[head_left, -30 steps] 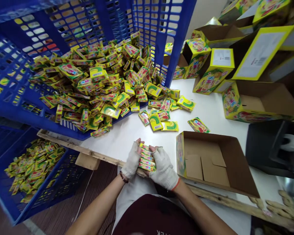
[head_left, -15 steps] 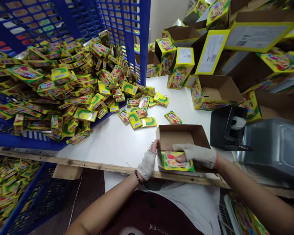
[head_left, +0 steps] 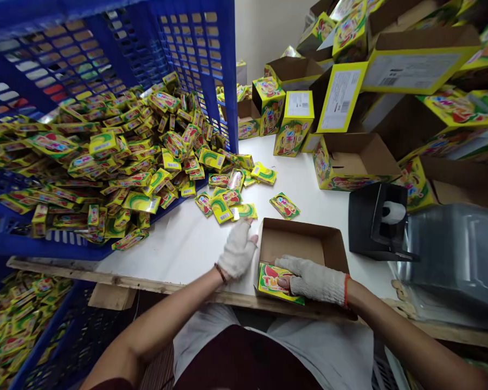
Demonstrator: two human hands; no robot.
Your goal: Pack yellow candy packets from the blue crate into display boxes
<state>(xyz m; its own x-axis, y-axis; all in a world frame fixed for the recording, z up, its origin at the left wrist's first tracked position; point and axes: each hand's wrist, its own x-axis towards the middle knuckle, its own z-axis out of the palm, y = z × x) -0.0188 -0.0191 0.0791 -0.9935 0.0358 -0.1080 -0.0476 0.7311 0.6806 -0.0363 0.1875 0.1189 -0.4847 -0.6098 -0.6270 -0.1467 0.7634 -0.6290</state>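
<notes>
An open brown carton (head_left: 305, 238) lies on the white table (head_left: 187, 244) in front of me. My right hand (head_left: 309, 277), in a white fingerless glove, presses flat on a stack of yellow packets (head_left: 273, 279) at the carton's near left corner. My left hand (head_left: 239, 250), gloved too, reaches over the table just left of the carton, fingers stretched toward loose yellow packets (head_left: 228, 206). It holds nothing.
A tipped blue crate (head_left: 106, 59) spills a big heap of packets (head_left: 106, 157) onto the table's left. Open printed cartons (head_left: 350, 157) pile up at the back right. A black tape dispenser (head_left: 376, 222) and a grey machine (head_left: 455, 254) stand right. Another blue crate (head_left: 32, 319) sits below.
The stack I held in both hands went into the carton. My left hand has left the carton's edge and moved up toward the loose packets. My right hand stays on the stack.
</notes>
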